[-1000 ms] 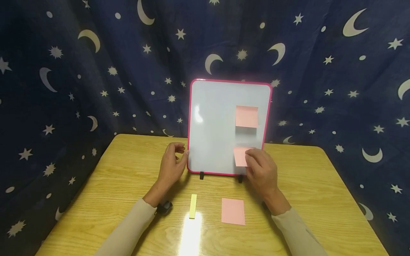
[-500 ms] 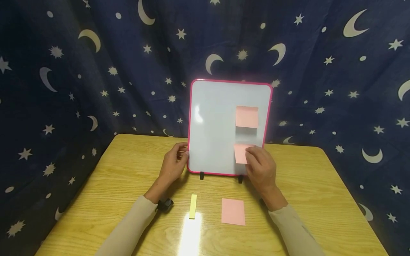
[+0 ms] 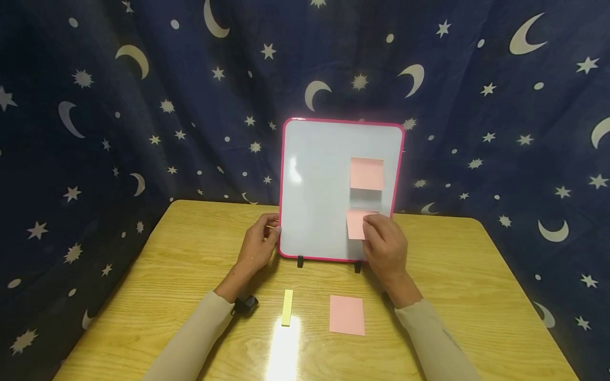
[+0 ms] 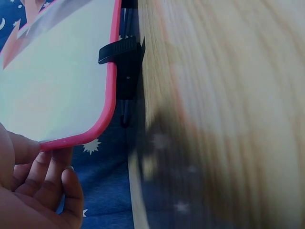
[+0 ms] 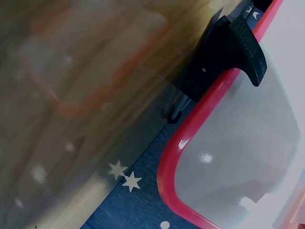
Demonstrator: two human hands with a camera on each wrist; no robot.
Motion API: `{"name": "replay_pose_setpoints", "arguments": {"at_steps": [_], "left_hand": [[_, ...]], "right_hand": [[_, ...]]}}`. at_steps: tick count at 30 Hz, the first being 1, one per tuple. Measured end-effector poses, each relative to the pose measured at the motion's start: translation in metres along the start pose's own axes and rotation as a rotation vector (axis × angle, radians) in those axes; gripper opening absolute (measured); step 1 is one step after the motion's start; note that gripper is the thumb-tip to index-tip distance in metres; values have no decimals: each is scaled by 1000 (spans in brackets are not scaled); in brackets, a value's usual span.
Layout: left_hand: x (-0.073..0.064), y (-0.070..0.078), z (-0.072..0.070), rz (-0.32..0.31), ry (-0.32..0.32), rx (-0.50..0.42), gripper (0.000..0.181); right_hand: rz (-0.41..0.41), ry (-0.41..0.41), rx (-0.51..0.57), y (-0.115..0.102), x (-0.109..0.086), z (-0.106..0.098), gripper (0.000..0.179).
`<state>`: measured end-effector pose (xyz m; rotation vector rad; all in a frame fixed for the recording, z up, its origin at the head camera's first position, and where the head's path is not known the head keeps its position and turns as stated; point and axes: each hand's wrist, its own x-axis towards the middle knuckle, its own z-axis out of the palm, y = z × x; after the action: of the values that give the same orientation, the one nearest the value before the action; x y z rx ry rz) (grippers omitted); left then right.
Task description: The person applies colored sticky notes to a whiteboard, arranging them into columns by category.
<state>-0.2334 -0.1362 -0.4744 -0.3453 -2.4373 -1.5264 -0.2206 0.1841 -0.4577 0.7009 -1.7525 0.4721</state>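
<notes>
A whiteboard (image 3: 314, 211) with a pink frame stands upright on a black stand. My left hand (image 3: 257, 246) grips its left edge near the lower corner, thumb in front and fingers behind, as the left wrist view shows. With thumb and fingertips my right hand (image 3: 388, 246) pinches a pink sticky note (image 3: 355, 225) by its right side, close over the lower right of the board. Another pink sticky note (image 3: 367, 173) is stuck above it, its lower edge lifted off the surface. The right wrist view shows only the board's lower corner and a sliver of pink note.
On the wooden table (image 3: 452, 275) in front of the board lie a pink square note (image 3: 347, 315) and a narrow yellow strip (image 3: 287, 307). Black stand clips (image 4: 118, 50) hook over the board's lower edge. A dark blue curtain (image 3: 167, 106) with moons and stars hangs close behind.
My right hand has moved slightly up along the board, carrying the pinched sticky note toward the upper one. My left hand has closed in on the board's left edge.
</notes>
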Motion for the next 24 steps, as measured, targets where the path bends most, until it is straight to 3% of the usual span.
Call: {"name": "replay_pose_setpoints", "arguments": {"at_steps": [9,24], "left_hand": [[-1,1,-1,-13,-9,0,31],[0,-1,-1,3,-12,-5,30]], "right_hand": [[42,-61,-37,2,-2,5,11],[44,-44,-15,6,0,11,13]]}}
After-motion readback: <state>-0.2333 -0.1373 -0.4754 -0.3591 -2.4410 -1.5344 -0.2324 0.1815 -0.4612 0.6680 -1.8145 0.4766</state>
